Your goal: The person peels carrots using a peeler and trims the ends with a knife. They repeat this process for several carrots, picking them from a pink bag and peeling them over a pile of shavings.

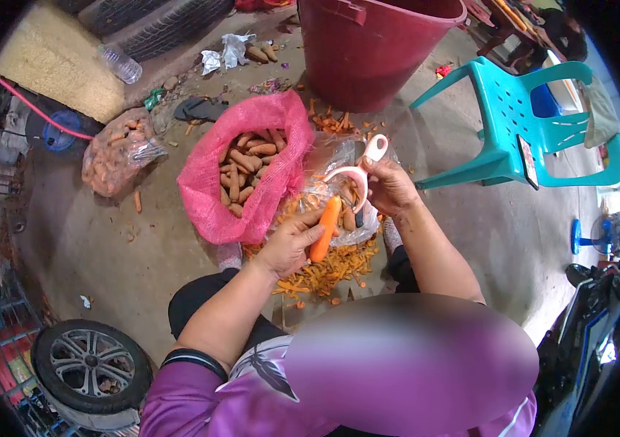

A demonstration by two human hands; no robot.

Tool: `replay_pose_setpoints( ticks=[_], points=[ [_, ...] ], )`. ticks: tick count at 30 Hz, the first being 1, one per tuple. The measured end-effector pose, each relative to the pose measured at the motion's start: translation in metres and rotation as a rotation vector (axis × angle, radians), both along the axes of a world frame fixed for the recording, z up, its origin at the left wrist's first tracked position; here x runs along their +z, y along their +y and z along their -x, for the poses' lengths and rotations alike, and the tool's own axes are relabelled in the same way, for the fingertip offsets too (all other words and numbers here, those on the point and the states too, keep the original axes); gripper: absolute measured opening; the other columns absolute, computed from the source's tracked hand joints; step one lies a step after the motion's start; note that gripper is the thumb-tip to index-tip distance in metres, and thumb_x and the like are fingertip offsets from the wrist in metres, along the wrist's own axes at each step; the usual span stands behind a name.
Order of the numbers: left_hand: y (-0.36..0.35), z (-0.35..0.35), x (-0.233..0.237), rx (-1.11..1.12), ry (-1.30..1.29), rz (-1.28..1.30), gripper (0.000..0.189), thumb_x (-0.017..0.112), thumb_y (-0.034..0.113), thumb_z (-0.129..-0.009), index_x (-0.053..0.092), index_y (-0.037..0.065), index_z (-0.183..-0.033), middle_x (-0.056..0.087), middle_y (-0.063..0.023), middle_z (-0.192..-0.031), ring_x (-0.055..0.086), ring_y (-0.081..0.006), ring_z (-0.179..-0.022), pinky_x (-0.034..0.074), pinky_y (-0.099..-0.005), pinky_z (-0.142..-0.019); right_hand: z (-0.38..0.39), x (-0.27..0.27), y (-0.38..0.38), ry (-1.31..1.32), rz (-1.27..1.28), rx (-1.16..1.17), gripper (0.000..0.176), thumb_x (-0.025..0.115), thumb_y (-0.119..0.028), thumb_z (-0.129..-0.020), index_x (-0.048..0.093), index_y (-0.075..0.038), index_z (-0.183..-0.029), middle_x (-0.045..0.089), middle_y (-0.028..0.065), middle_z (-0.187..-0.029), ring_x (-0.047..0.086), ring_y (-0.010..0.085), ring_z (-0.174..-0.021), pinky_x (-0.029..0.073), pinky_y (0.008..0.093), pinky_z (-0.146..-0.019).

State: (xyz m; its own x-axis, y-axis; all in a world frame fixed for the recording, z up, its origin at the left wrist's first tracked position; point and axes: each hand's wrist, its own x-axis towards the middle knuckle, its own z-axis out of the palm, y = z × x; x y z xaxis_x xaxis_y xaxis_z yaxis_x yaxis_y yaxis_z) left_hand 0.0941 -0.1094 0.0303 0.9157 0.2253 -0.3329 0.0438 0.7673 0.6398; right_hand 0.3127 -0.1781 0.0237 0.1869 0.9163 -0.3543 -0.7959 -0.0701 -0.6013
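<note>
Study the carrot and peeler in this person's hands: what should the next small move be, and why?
Probably one stroke of the peeler down the carrot, toward the left hand. The right hand holds the peeler at the carrot's upper end, the left hand grips its lower end, and the peelings lie heaped right below.

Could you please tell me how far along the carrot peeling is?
Done: a heap of orange peelings lies on the floor below the hands. In hand: the left hand grips a smooth orange carrot, and the right hand holds a white plastic peeler over it. Left: the pink mesh sack holds many unpeeled carrots, and a clear plastic bag of more lies farther left.
</note>
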Motion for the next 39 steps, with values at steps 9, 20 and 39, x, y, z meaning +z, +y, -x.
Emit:
replay_pose_setpoints(
  ticks=[9,20,39],
  points=[
    [0.0,-0.001,0.002,0.053,0.022,0.114,0.038,0.049,0.014,-0.084,0.04,0.001,-0.119,0.054,-0.0067,-0.094,0.052,-0.0133,-0.088,0.041,-0.0235,-0.078,0.016,0.026,0.0,-0.147,0.041,-0.027,0.021,0.061,-0.018,-0.076,0.051,-0.005,-0.088,0.057,0.0054,-0.079,0.055,0.0138,-0.067,0.043,0.026,-0.055],
    [0.0,-0.002,0.003,0.05,0.133,0.074,0.032,0.04,0.023,-0.089,0.044,0.005,-0.116,0.053,-0.0046,-0.085,0.049,-0.0097,-0.07,0.042,-0.0217,-0.06,0.004,0.015,-0.002,-0.101,0.021,-0.027,0.025,0.062,-0.017,-0.075,0.049,-0.006,-0.092,0.056,0.0052,-0.081,0.054,0.0156,-0.072,0.045,0.0299,-0.063],
    [-0.001,0.005,0.009,0.057,-0.009,0.076,0.031,0.042,0.024,-0.088,0.044,0.005,-0.113,0.051,-0.0029,-0.082,0.05,-0.0103,-0.07,0.043,-0.0227,-0.061,0.005,-0.011,-0.003,-0.129,0.326,-0.185,0.022,0.056,-0.013,-0.078,0.047,-0.003,-0.095,0.056,0.0079,-0.084,0.057,0.0187,-0.073,0.048,0.0302,-0.061]
  ],
)
